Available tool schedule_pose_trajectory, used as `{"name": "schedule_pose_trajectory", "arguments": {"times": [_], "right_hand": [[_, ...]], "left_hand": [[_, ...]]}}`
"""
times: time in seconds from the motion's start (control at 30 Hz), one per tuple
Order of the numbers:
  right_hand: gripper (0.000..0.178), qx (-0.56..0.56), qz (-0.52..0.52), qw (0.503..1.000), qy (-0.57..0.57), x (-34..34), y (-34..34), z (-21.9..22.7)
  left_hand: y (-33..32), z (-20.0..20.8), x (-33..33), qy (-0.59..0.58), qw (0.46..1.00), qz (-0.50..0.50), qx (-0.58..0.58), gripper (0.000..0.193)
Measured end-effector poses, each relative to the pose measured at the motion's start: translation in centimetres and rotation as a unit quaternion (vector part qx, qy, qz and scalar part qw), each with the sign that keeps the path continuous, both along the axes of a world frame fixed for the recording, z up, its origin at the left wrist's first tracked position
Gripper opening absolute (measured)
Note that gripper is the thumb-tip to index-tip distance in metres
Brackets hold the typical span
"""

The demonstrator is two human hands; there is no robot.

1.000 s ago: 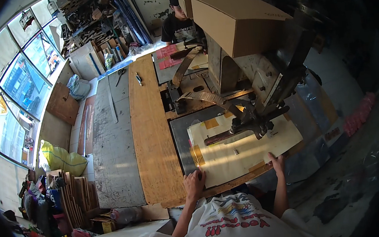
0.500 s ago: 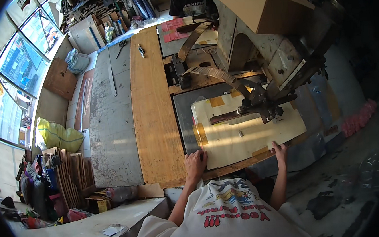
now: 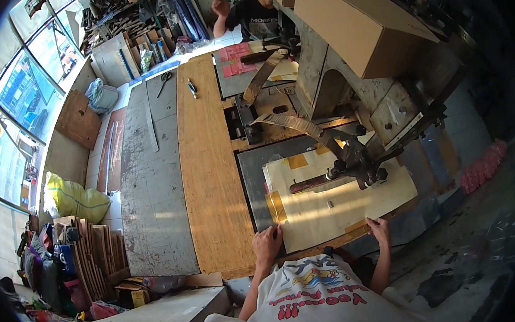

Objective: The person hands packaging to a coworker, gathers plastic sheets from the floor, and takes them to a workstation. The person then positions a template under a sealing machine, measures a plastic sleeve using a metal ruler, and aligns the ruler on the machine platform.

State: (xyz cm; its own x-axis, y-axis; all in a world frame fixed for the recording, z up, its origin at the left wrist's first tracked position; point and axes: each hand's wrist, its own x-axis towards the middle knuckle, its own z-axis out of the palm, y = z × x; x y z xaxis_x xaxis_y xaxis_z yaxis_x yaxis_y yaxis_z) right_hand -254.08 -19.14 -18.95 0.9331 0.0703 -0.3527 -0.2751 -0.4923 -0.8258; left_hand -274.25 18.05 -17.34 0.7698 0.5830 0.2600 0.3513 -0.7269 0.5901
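Note:
A pale cream sheet (image 3: 311, 226) with brown tape patches lies on a dark flat board (image 3: 252, 167) in front of me. My left hand (image 3: 268, 243) is closed at the sheet's near left corner, its fingers bent. At the near edge, beside a tape patch, my right hand (image 3: 380, 231) has its fingers pinched on the sheet. A small grey piece (image 3: 330, 204) sits on the sheet between my hands. Over the sheet's far part extends a dark bar (image 3: 311, 184), fixed to the arm of a heavy metal machine (image 3: 395, 105).
A cardboard box (image 3: 356, 26) rests on top of the machine. Left of the board run a wooden plank (image 3: 209, 165) with a pen (image 3: 192, 88) and a scratched grey panel (image 3: 156, 217) with a metal ruler (image 3: 151, 127). A co-worker (image 3: 258, 18) is across the table.
My right hand has shifted slightly left along the sheet's near edge, nearer the tape patch. My left hand stays at the corner. The co-worker's hand has come up. The whole view has tilted a little.

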Motion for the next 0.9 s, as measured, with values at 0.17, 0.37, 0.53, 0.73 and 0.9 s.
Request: {"name": "schedule_pose_trajectory", "arguments": {"times": [0.17,0.37,0.53,0.73,0.9], "right_hand": [[0.035,-0.016,0.013,1.0,-0.014,0.2,0.0,-0.4],[0.037,-0.053,0.027,0.998,-0.021,-1.1,0.7,1.0],[0.04,-0.077,0.079,0.99,-0.091,-0.3,0.3,0.5],[0.048,-0.084,0.123,0.985,-0.085,1.5,-0.1,2.2],[0.051,-0.094,0.129,0.986,-0.04,0.4,0.3,2.9]], "left_hand": [[0.4,-0.2,0.3,-0.029,0.998,0.046,-0.01,0.036],[0.3,0.4,0.1,0.032,0.998,0.046,-0.01,0.031],[0.0,-0.3,0.3,0.037,0.998,0.041,-0.01,0.03],[-0.1,-0.5,1.7,0.026,1.0,0.007,0.009,0.033],[-0.4,-1.4,0.9,0.01,1.0,0.001,0.009,0.034]]}}
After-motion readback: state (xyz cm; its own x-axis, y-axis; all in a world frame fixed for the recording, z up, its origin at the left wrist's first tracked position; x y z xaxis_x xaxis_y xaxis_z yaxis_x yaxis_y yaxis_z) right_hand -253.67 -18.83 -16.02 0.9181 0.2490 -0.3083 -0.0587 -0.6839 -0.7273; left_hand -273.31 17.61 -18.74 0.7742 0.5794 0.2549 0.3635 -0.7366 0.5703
